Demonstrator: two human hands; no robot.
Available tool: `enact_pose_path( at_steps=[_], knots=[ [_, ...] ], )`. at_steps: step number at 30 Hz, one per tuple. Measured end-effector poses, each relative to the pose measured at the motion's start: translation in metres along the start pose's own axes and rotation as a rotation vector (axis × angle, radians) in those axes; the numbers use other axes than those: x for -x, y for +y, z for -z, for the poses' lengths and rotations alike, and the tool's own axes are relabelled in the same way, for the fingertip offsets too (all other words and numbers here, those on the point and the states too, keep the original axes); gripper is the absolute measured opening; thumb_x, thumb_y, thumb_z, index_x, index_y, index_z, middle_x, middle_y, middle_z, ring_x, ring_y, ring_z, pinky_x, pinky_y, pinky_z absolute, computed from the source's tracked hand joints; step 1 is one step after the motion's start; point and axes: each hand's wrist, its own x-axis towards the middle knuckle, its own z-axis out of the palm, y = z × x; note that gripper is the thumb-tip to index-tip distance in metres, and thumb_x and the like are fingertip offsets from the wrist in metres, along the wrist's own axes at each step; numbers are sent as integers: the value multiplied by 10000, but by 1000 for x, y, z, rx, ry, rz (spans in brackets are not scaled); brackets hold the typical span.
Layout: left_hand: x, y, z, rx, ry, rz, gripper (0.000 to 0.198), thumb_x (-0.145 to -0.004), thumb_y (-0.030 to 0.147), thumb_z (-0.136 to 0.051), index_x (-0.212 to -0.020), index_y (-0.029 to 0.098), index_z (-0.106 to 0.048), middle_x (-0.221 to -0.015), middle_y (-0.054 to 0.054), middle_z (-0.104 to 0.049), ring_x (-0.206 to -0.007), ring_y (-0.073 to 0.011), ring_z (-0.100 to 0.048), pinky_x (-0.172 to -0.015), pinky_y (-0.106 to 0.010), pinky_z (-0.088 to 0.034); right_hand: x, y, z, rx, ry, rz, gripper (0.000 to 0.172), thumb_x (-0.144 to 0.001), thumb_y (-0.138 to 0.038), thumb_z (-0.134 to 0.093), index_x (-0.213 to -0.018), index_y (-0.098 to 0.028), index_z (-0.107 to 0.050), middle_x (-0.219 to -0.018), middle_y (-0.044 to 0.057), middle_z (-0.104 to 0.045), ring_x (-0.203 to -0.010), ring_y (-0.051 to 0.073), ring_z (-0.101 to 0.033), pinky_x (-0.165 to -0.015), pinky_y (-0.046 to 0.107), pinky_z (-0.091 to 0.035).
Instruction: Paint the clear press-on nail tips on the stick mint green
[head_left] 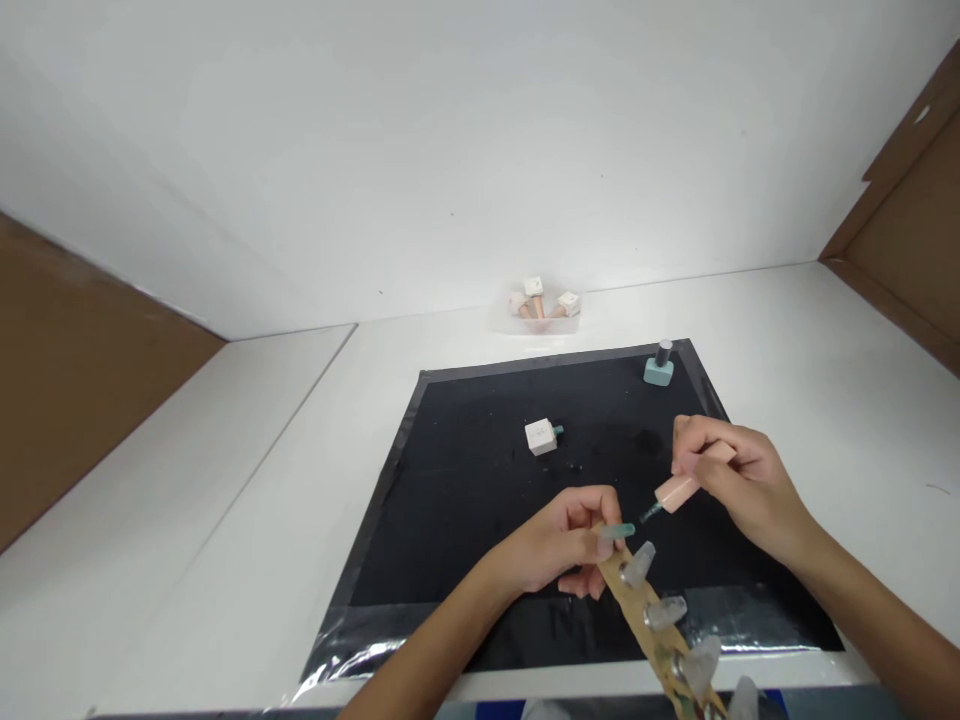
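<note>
My left hand (pixel 574 545) pinches a green-painted false nail (pixel 619 531) at the upper end of a tan strip (pixel 637 610). Several clear false nails (pixel 666 612) stand along that strip, which runs down past the table's front edge. In my right hand (pixel 739 480) is a nail polish brush (pixel 677 492) with a peach cap-handle. Its green-coated bristles point at the painted nail, with a small gap between them. A white square nail polish bottle (pixel 541 437) lies on its side on the black mat (pixel 465 480), its green-stained neck toward the right.
Near the mat's back right corner stands a teal bottle (pixel 658 372) with a dark cap. Behind the mat, a clear plastic box (pixel 536 322) holds several white bottles with peach caps. White wall and brown panels (pixel 900 230) border the table.
</note>
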Motion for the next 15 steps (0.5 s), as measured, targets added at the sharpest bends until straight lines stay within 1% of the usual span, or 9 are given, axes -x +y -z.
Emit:
enact_pose_path(
  at_steps=[2, 5, 7, 9, 12, 14, 15],
  knots=[
    [1, 0, 1, -16, 4, -4, 411, -599, 429, -793, -664, 151, -497, -459, 61, -572, -303, -31, -457, -262, -89, -278, 0, 1, 0, -39, -4, 26, 195, -803, -128, -516, -633, -202, -576, -552, -18, -539, -493, 122, -456, -456, 246, -355],
    [2, 1, 1, -60, -8, 3, 425, -603, 439, -792, -673, 162, -476, -468, 63, -575, -319, -41, -482, -270, -94, -297, 0, -2, -3, -84, -93, 38, 159, -834, -193, -548, -693, -200, -622, -591, -7, -561, -502, 117, -462, -465, 246, -365],
    [2, 2, 1, -108, -21, 5, 423, -622, 449, -780, -679, 165, -472, -472, 64, -568, -333, -42, -492, -285, -96, -312, -1, -4, -5, -81, -158, 17, 160, -835, -202, -560, -690, -198, -627, -580, -11, -558, -515, 116, -469, -483, 247, -375],
    [3, 4, 0, -150, -19, -2, 425, -636, 472, -765, -684, 161, -479, -479, 61, -563, -344, -39, -496, -298, -96, -326, -1, -5, -5, -68, -191, -4, 177, -822, -174, -549, -658, -194, -611, -558, -15, -549, -518, 116, -467, -489, 248, -374],
    [6, 6, -2, -200, 17, -3, 434, -640, 495, -753, -679, 154, -488, -503, 55, -565, -357, -29, -500, -314, -94, -348, -1, -3, -2, -61, -163, -57, 210, -782, -92, -491, -611, -194, -558, -515, -19, -544, -491, 115, -447, -463, 240, -350],
    [8, 7, -4, -233, 39, -8, 409, -653, 467, -751, -668, 151, -492, -519, 53, -566, -370, -25, -507, -331, -94, -366, -1, 0, 0, -69, -124, -80, 223, -768, -65, -471, -602, -198, -538, -493, -23, -537, -486, 121, -451, -462, 242, -349],
    [9, 8, -5, -246, 46, -14, 383, -666, 435, -750, -663, 150, -493, -524, 54, -565, -378, -24, -512, -342, -95, -376, -1, 1, 1, -84, -105, -66, 223, -773, -68, -474, -606, -200, -539, -498, -25, -533, -491, 123, -456, -466, 245, -352]
  ],
)
